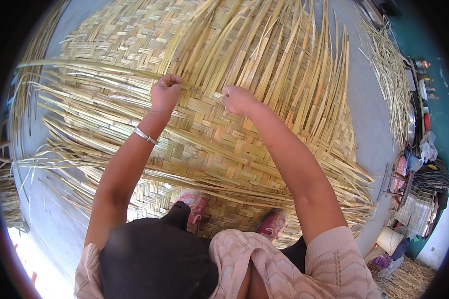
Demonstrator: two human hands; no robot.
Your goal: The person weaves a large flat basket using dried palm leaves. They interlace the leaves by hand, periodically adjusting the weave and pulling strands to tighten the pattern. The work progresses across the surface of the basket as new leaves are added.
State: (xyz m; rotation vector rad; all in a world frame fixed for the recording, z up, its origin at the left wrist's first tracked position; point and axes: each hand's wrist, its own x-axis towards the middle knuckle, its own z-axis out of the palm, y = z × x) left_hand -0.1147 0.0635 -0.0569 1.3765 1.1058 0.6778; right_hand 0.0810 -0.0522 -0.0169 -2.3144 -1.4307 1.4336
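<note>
A large woven mat (219, 124) of flat, straw-coloured reed strips lies under both my hands. My left hand (166, 92) is closed in a pinch on a long reed strip (105, 66), which runs out to the left and sags slightly over the mat. To its right, my right hand (238, 100) has its fingers pressed together just above the weave; a short pale strip end shows at the fingertips. Loose upright strips (264, 55) fan away from the woven part toward the far side. Other strips (209, 142) run crosswise below my hands.
My shoes (194, 202) stand on the near part of the mat. Bundles of loose reeds lie on the grey floor at the right (386, 74) and far left (27, 94). Along the right wall are a wire basket (418, 212), a white bucket (389, 240) and bottles.
</note>
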